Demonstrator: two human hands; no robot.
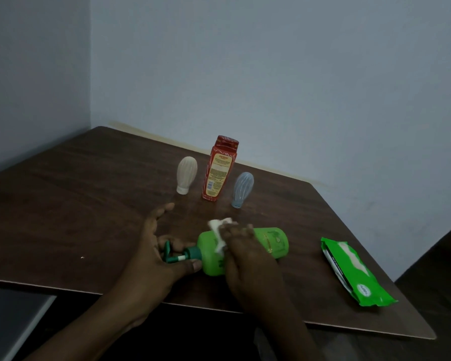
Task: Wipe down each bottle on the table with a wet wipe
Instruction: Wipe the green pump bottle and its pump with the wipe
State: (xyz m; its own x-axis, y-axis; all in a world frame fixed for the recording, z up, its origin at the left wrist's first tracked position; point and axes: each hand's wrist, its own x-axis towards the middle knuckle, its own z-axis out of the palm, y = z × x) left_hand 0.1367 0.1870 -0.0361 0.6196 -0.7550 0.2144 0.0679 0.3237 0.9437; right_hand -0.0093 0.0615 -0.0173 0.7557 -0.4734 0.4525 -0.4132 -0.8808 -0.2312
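Pretty dim shot overall, cool bluish-grey cast on the wall (271, 61). Light's soft n flat, so shadows are weak, just a faint dark patch under the green bottle (271, 243). Left hand (151, 254) and right hand (245, 256) read v dark w/ little detail. Right fingertips are smeared w/ motion blur, same w/ the wet wipe (219, 227), which is the brightest spot. Dull sheen on the table (63, 178) at the left. Whole pic is soft/compressed, and label txt on the red bottle (219, 170) is mush. Mild wide-angle stretch toward the corners.
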